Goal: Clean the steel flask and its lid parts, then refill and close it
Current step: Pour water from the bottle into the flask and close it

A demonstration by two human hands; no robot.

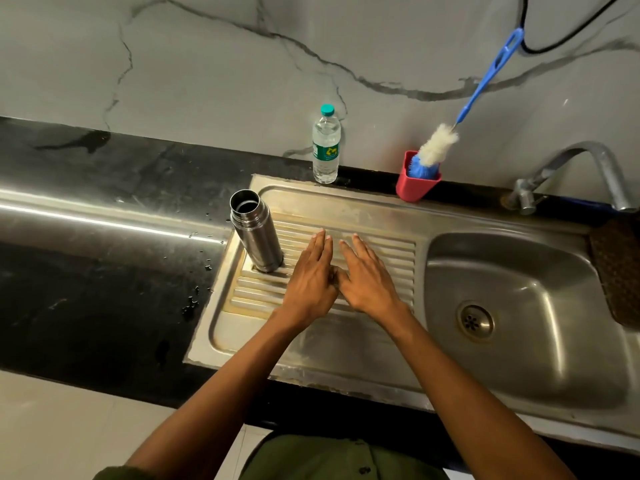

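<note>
Item, nearest: two bare forearms reaching forward over the front edge of the worktop (86, 271), a green garment at the bottom of the view. Item: left hand (310, 280) and right hand (369, 280), side by side over the ribbed drainboard (381, 251) of the steel sink unit, palms down, fingers straight and spread, thumbs meeting between them; both released, grasping nothing; whether the palms rest on the ribs or hover just above cannot be told. Item: steel flask (256, 233), standing upright on the left end of the drainboard, just beside and to the left of the left hand, which is the nearer of the two; long axis vertical, mouth open and pointing up, no lid on it. Lid parts: none in view. Item: sink basin (519, 306) with drain, to the right of the hands. Item, farther: plastic water bottle (326, 148), capped, upright at the back rim of the sink, beyond the flask. Item: red holder (417, 183) carrying a blue-handled bottle brush (438, 145), handle leaning up to the right against the wall. Item: tap (588, 168) at the far right. Judgement: the flask lies within a short leftward reach of the left hand, and the brush and bottle stand ready for washing and refilling.
</note>
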